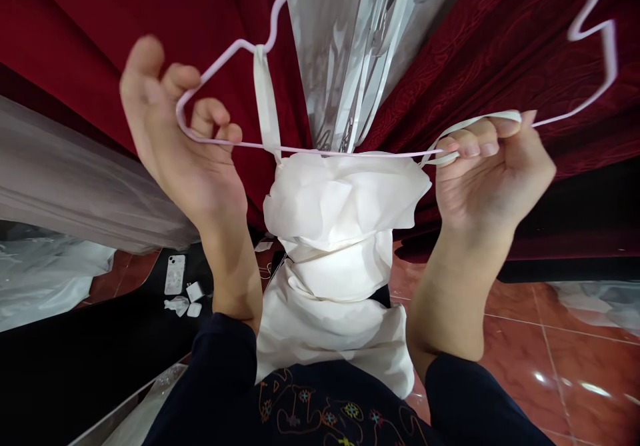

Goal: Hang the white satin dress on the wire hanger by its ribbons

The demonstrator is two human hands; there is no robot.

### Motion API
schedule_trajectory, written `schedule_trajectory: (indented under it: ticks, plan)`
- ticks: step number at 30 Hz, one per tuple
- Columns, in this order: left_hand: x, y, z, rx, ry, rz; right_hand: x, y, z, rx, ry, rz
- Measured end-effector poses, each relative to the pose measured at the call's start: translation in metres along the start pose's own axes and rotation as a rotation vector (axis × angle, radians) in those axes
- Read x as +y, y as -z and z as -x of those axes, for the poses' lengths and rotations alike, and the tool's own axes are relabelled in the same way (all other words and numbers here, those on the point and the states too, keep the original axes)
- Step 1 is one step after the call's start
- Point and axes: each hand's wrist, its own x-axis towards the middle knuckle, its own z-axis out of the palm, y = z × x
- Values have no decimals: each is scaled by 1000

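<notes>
A thin pale pink clothes hanger [345, 155] stretches across the view between my two hands. My left hand [187, 149] has its fingers curled loosely around the hanger's left corner. One strap [267, 99] of a white garment [335, 199] loops over the hanger's left shoulder. My right hand [493, 173] is closed on the other strap [465, 123], which is drawn out to the right, and on the hanger's bar beside it. The garment, ruffled at the top, hangs down below the bar toward my lap. The tip of the hanger's hook lies outside the view.
Dark red curtains [200, 6] hang behind, with clear plastic-covered garments [330, 53] between them. On a black surface [125, 339] at left lie a phone [175, 274] and a white charger [195, 291]. The floor has red tiles [590, 359].
</notes>
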Motion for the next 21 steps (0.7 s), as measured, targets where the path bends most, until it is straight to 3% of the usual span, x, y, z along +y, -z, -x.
schedule_trajectory:
  ticks: [3, 5, 9, 14, 21]
  plan:
    - [-12, 18, 0, -23, 128, 346, 2, -1, 2, -10, 23, 16]
    - [-16, 20, 4, -38, 203, 432, 1, -1, 2, -6, 41, 30]
    - [-20, 15, 11, -54, 290, 429, -1, -1, 1, -12, 46, 70]
    - [-21, 14, 11, -38, 223, 399, -4, 8, 4, -4, 104, 117]
    - [-29, 20, 6, -61, 234, 437, -29, 18, 2, 237, 262, 223]
